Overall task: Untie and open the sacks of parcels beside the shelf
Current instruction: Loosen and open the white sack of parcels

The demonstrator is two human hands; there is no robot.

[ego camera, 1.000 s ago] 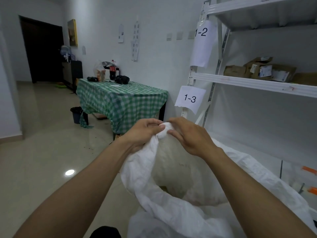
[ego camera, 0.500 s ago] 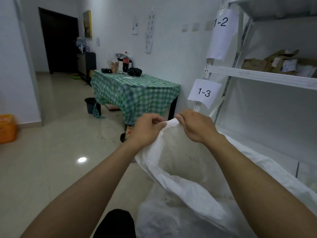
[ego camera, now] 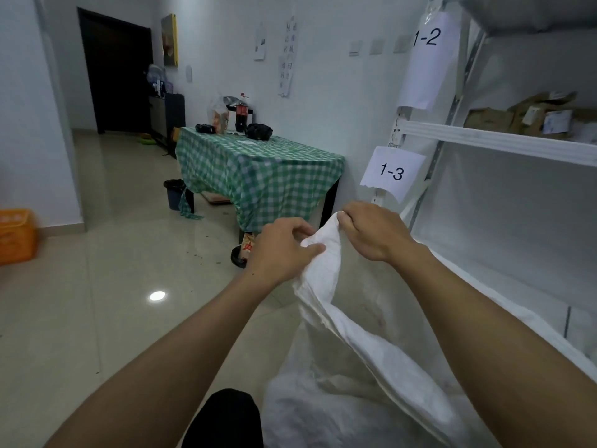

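Note:
A large white woven sack [ego camera: 365, 360] stands on the floor beside the white metal shelf [ego camera: 504, 143]. Its top edge is lifted to a peak in front of me. My left hand [ego camera: 281, 250] pinches the sack's rim on the left of that peak. My right hand [ego camera: 374, 231] grips the rim just to the right, fingers curled over the fabric. The two hands are a short gap apart. The sack's mouth sags open below them; its inside is dim and no parcels show in it.
Shelf tags read 1-2 [ego camera: 426, 37] and 1-3 [ego camera: 392, 171]; cardboard parcels [ego camera: 529, 119] lie on an upper shelf. A table with a green checked cloth [ego camera: 258, 169] stands ahead by the wall. An orange crate [ego camera: 14, 236] sits at far left. Tiled floor [ego camera: 113, 286] spreads left.
My view has turned left and downward, bringing the orange crate into sight. The hands have drawn slightly apart along the sack's rim, and the peak of fabric between them has widened.

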